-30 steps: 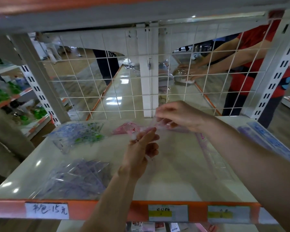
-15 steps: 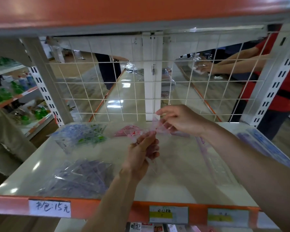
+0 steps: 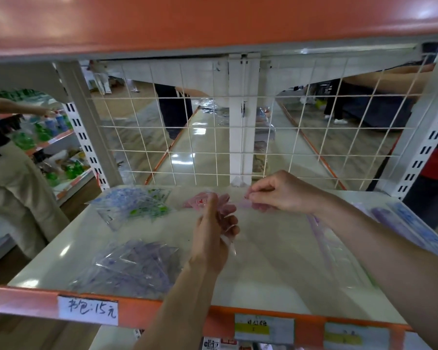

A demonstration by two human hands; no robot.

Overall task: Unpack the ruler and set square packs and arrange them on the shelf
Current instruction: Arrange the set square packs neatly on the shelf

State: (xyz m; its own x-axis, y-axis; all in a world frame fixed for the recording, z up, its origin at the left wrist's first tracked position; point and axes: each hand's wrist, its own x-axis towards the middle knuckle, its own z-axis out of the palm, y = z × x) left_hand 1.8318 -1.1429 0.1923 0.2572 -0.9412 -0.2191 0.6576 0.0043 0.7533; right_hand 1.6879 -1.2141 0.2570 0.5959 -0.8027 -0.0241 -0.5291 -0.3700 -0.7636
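Plastic, clear and tinted pink, wraps the pack (image 3: 228, 207) we hold above the shelf (image 3: 276, 261): our left hand (image 3: 213, 238) grips its crinkled end, our right hand (image 3: 281, 193) pinches the other edge.

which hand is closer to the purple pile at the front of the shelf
Left. The left hand hovers just right of the purple pile; the right hand is further back and right, near the wire grid.
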